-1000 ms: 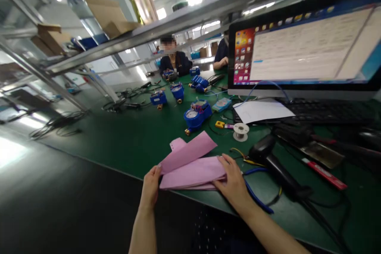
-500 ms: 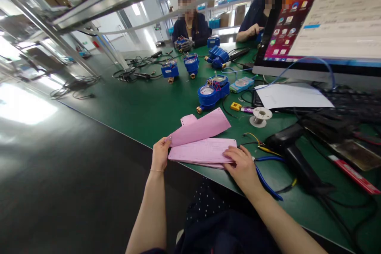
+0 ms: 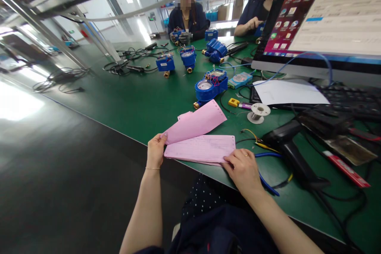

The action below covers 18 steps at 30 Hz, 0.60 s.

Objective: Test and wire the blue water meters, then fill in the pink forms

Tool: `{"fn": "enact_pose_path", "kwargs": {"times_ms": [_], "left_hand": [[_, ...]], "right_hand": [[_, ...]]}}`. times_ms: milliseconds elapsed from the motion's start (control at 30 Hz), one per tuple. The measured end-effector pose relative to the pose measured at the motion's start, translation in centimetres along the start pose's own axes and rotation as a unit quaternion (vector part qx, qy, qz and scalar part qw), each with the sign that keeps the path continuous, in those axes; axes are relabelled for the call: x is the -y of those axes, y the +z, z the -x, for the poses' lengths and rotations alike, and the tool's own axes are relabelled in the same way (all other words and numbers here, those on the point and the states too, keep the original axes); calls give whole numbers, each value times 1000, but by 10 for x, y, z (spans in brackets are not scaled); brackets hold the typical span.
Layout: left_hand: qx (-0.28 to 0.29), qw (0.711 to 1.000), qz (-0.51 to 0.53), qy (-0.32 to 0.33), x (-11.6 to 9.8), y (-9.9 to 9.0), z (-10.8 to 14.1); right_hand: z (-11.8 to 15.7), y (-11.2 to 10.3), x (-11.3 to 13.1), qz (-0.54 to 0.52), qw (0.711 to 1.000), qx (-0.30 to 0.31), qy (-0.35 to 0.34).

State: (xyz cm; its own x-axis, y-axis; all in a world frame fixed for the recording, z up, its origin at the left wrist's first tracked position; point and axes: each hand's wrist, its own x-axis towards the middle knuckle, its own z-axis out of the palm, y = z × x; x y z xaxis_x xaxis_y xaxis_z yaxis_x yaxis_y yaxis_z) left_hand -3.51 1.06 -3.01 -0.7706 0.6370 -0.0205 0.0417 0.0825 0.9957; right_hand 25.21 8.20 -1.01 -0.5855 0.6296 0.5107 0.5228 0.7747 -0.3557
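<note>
My left hand (image 3: 155,150) is closed on the left end of a raised pink paper sheet (image 3: 196,124), the thumb on top. Below that sheet lies a stack of pink paper forms (image 3: 199,149) with holes along the right edge, resting at the table's front edge. At the stack's lower right corner, my right hand (image 3: 243,168) has its thumb and fingertips closed on the edge of the papers. Another small pink piece (image 3: 185,116) shows behind the raised sheet. Just beyond stands a blue water meter (image 3: 208,87) with its top uncovered and wires showing.
To the right lie blue-handled pliers (image 3: 269,184), a black barcode scanner (image 3: 293,154) and a solder wire spool (image 3: 258,113). A monitor (image 3: 315,67) stands behind a keyboard (image 3: 354,95). More blue meters (image 3: 187,57) and cables are farther back, where two people sit.
My right hand has slid down from the top of the pink papers to their lower right corner, its fingers drawing together. My left hand keeps hold of the raised sheet.
</note>
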Motion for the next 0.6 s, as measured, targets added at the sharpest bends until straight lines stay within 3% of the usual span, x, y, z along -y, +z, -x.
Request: {"fn": "enact_pose_path", "kwargs": {"times_ms": [600], "left_hand": [[-20, 1000, -19, 5, 2, -1, -3]], "right_hand": [[11, 3, -3, -1, 1000, 25, -2]]}}
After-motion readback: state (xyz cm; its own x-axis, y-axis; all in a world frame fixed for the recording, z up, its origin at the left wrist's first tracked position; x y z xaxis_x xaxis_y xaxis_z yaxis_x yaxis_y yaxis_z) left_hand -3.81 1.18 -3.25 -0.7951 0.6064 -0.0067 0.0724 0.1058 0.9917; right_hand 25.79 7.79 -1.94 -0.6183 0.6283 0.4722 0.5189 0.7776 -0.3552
